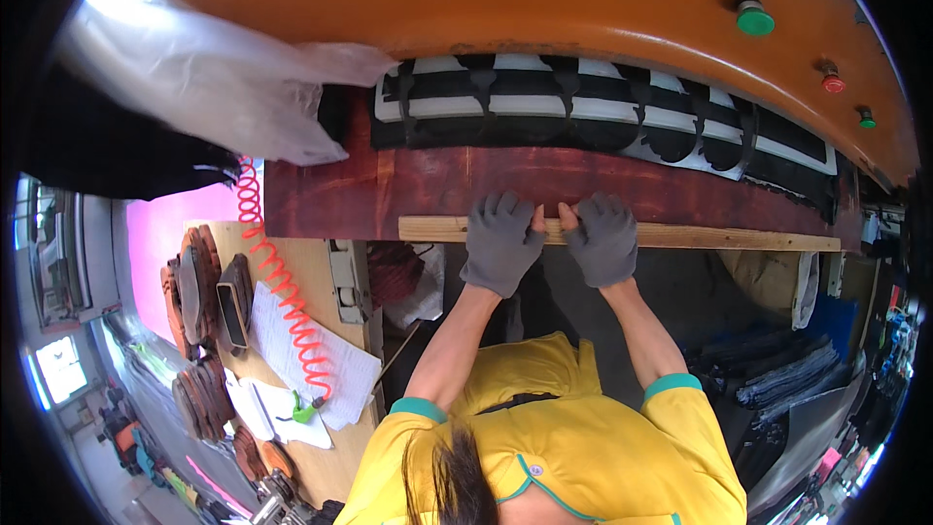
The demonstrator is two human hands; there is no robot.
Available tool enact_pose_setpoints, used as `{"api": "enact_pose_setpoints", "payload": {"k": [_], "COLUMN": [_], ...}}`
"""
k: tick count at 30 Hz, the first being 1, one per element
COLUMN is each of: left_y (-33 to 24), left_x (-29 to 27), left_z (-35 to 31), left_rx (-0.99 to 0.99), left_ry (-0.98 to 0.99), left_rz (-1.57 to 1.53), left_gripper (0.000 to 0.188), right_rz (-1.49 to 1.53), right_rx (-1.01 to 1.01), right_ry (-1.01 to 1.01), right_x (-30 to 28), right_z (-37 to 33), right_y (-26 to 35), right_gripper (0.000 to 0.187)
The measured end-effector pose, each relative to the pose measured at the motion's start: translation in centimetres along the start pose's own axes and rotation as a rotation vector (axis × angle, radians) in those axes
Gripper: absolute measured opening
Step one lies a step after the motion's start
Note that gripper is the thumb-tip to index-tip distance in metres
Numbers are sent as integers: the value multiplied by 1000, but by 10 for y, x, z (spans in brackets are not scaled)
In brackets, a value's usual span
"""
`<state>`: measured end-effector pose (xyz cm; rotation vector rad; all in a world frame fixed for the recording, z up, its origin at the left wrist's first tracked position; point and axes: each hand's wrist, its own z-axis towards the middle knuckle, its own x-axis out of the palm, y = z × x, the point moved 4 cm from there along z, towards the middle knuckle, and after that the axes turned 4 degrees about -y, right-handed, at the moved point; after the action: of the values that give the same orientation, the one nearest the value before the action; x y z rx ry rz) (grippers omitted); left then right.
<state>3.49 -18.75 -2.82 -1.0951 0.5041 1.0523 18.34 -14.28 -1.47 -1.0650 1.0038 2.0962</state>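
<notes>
A light wooden strip (719, 236) runs along the front edge of a dark red board (408, 185). My left hand (503, 245), in a grey glove with a bare thumb, is closed over this strip. Just to its right, my right hand (604, 241), gloved the same way, is closed over the strip too, the two thumbs nearly meeting. Beyond my hands, black sheet material (593, 131) with cut-out gaps and white bars (515, 105) lies at the back of the board, partly beneath the orange machine head. The undersides of my fingers are hidden.
An orange machine body (486, 0) overhangs the board, with green (754, 17) and red (832, 81) buttons. Clear plastic sheeting (194, 68) hangs left. A red coiled air hose (282, 282) crosses a side table (340, 467) holding papers and shaped cutting dies. Black sheets (787, 379) are stacked at right.
</notes>
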Motion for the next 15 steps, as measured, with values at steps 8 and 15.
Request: {"api": "enact_pose_setpoints", "payload": {"k": [8,15], "left_y": [-15,54], "left_x": [-39,-60], "left_z": [-27,42], "left_rx": [-50,-269], "left_ry": [-55,-362], "left_rz": [-158,164], "left_gripper": [21,83], "right_rz": [281,344], "right_rx": [56,11], "right_ry": [5,-99], "right_x": [-31,10], "right_z": [-29,79], "right_y": [24,67], "right_gripper": [19,80]}}
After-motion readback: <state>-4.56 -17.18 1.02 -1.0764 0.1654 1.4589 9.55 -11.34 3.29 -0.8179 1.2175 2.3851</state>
